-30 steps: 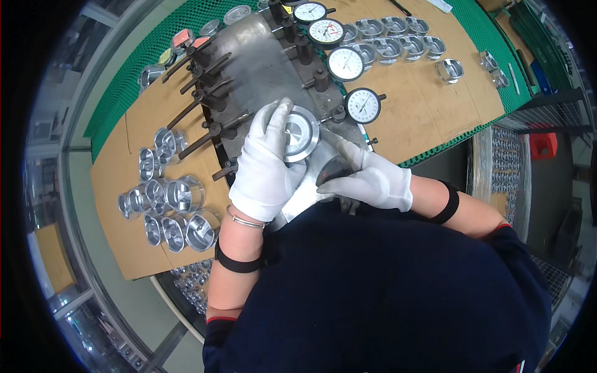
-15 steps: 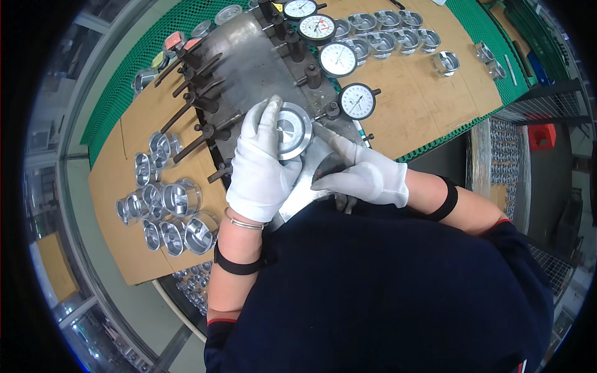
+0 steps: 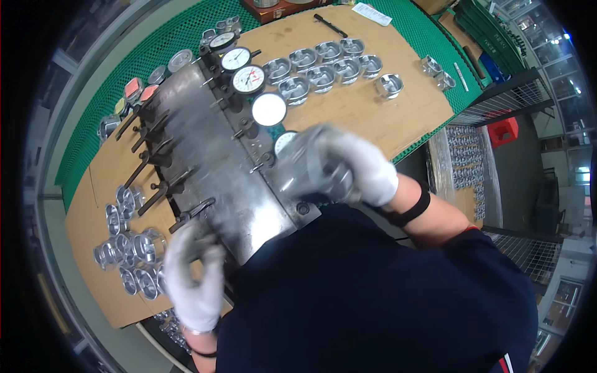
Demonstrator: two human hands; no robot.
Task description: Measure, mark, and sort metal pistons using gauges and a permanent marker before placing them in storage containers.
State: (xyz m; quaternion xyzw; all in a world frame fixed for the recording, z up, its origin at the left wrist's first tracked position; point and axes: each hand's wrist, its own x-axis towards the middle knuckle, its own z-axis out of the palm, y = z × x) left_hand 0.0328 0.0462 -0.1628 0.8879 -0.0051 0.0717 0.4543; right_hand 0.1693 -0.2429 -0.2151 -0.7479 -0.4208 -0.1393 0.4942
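My right hand, in a white glove, grips a silver piston, both smeared by motion. It is over the right edge of a worn steel plate, partly covering the lowest dial gauge. Off the plate's left edge, my gloved left hand has thumb and fingers apart, blurred, and nothing shows between them. It is beside a cluster of pistons on the left of the tan board, hiding part of it. Dark clamps with rods line the plate's left side.
Several dial gauges stand along the plate's right side. Beyond them are rows of pistons and a lone piston on tan board. A black pen-like tool and paper slip lie at the back.
Both hands have left the plate's near end. The right hand has moved the piston rightward off the plate's middle; the left has let go and swung down left. The view has shifted.
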